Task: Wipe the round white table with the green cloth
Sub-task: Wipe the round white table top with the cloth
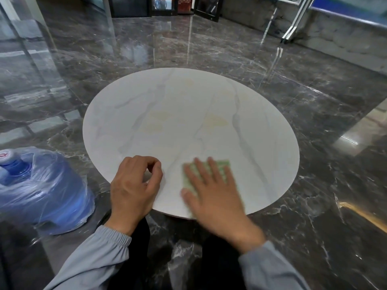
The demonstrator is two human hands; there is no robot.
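Shows a round white worktop point(188, 114), grey-veined, with faint yellowish patches near centre, standing on a dark polished marble floor point(314, 105). Locates the green cloth point(222, 166) on the worktop near the rim at 5 o'clock, lying flat and mostly covered. Presses down on the cloth with the right grip point(215, 191): palm down, fingers straight and spread, nothing curled round the fabric, outline blurred. Leaves cloth edges exposed beyond the fingertips and beside the thumb. Sets the left grip point(132, 189) over the rim at 7 o'clock, near the right grip but apart from it, fingers curled in toward the palm, thumb by the forefinger, holding nothing. Covers both forearms with grey elastic-cuffed sleeves point(109, 248). Places a blue water bottle point(41, 193), wrapped in clear film, on the floor at 9 o'clock, off the worktop.
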